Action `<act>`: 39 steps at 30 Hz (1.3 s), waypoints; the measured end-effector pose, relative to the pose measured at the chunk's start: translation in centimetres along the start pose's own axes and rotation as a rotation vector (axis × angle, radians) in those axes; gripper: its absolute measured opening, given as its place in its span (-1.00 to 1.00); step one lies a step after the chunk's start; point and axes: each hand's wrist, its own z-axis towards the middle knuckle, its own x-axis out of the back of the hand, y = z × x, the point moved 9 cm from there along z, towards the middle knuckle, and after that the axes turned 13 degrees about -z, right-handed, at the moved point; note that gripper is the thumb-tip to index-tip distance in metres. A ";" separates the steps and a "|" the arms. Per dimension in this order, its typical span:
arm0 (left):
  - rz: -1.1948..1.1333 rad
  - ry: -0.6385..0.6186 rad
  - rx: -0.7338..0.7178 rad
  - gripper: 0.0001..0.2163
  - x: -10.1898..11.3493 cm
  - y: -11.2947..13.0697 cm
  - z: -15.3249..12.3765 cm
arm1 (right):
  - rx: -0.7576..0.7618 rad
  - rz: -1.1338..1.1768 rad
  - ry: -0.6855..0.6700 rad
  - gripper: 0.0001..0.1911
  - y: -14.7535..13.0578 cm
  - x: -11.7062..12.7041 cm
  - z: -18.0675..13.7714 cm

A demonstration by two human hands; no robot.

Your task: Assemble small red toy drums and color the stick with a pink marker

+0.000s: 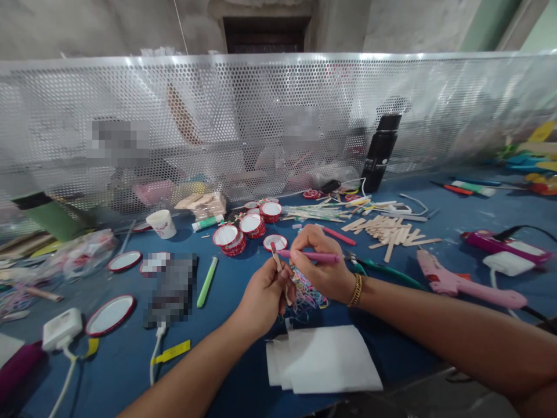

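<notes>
My left hand (264, 293) is closed around a wooden craft stick (277, 259), holding it upright above the blue table. My right hand (319, 261) grips a pink pen (311, 255) that lies sideways, its tip pointing left at the stick. A gold bangle (356, 290) sits on my right wrist. Under both hands lies a tangle of coloured rubber bands (307, 296). A stack of white paper sheets (324, 357) rests just in front of my hands.
Red-rimmed round lids (237, 235) and flat lids (111, 313) lie to the left. Loose wooden sticks (391, 231) and a pink glue gun (461, 281) lie on the right, a black bottle (379, 152) behind. A perforated metal screen (261, 116) walls the back.
</notes>
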 end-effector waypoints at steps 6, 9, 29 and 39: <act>0.003 0.007 -0.004 -0.69 0.2 0.0 0.1 | 0.020 -0.068 0.014 -0.82 0.3 -0.2 0.2; -0.014 0.007 -0.019 -0.70 0.2 0.2 0.1 | -0.026 -0.106 0.035 -0.81 1.0 -0.1 0.4; -0.011 0.005 -0.009 -0.81 0.1 0.4 0.1 | -0.006 -0.114 0.069 -0.80 1.0 0.3 0.4; 0.007 -0.002 -0.024 -0.74 0.2 0.0 0.1 | 0.098 -0.025 0.047 -0.83 -1.1 0.5 0.1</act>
